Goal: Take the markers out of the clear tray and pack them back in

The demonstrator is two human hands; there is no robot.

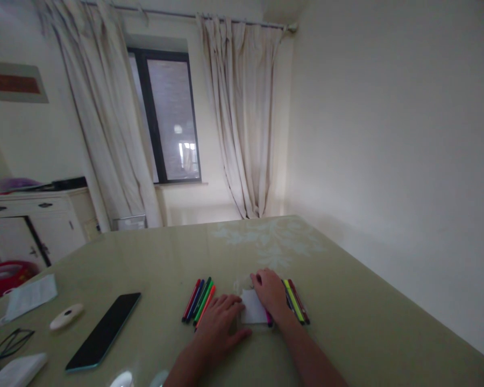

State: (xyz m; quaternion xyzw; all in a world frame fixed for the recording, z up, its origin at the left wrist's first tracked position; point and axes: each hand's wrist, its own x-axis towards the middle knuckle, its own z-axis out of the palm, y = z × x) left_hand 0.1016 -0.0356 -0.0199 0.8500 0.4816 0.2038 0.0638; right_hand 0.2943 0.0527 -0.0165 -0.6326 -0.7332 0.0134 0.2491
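My left hand (221, 322) lies palm down with its fingers and thumb apart, touching the left edge of a clear plastic case with a white card (253, 308) in it. Beside it on the left is a group of felt-tip pens in red, blue, green and orange (208, 302). My right hand (271, 293) is curled over the card's right side, fingers closed around a pink felt-tip pen (268, 318), whose dark end shows below the hand; its upper part is hidden. Just right of that hand lie more felt-tip pens, among them a yellow one (293, 301) and a dark red one (299, 301).
A black phone (105, 332) lies on the table (165, 258) to the left. Near it are a white oval device (66, 317), eyeglasses (10, 344), a white block-like object (20, 371) and a pale sheet (31, 297). A wall (407, 188) borders the table's right side.
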